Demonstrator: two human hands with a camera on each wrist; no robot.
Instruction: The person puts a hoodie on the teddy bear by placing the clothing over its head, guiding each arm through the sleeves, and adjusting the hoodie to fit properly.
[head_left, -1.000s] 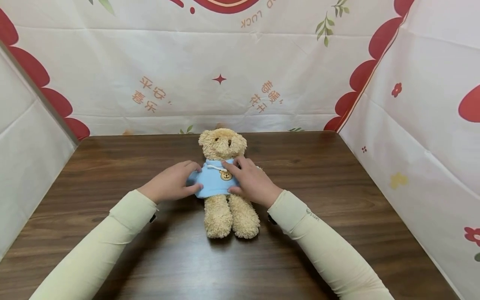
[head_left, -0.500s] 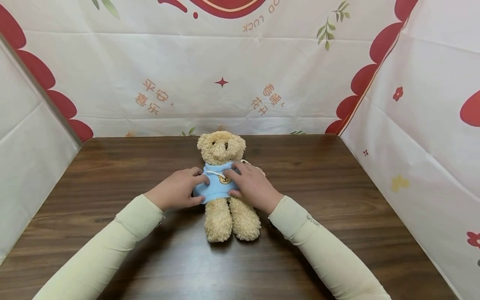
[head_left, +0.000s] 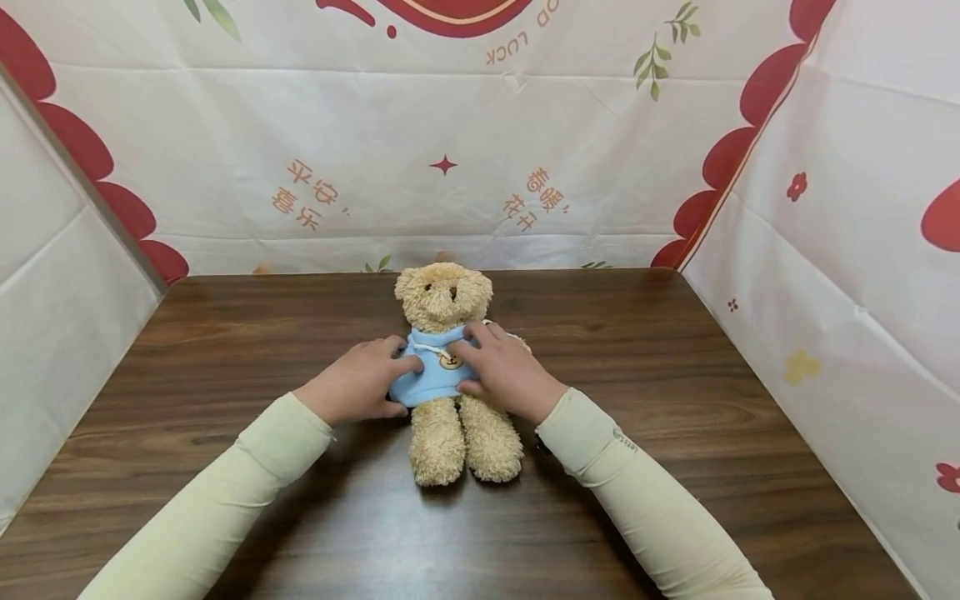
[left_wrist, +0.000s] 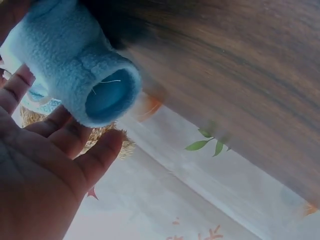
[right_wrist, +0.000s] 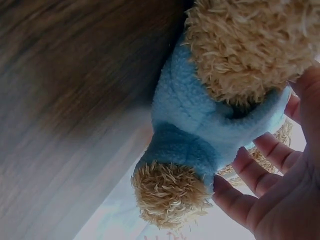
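Note:
A tan plush teddy bear (head_left: 444, 300) in a light blue hoodie (head_left: 427, 385) lies face up mid-table, head away from me. My left hand (head_left: 354, 379) touches the hoodie's left side, its thumb low near the hem and one finger over the front. In the left wrist view the sleeve (left_wrist: 65, 55) ends in a hollow cuff with loose threads, and no paw shows inside. My right hand (head_left: 512, 371) rests on the hoodie's right side, fingers spread beside the printed bear face (head_left: 450, 362). A furry paw (right_wrist: 170, 195) sticks out of the other sleeve in the right wrist view.
The dark wood-grain table (head_left: 637, 350) reaches back to a white printed cloth (head_left: 360, 117) with red scallops. Another cloth wall (head_left: 847, 250) rises along the right edge, and a white panel (head_left: 67, 275) on the left.
My left hand has come in over the hoodie, one finger now lying further onto its front. The right hand stays on the hoodie. The head view tilted slightly.

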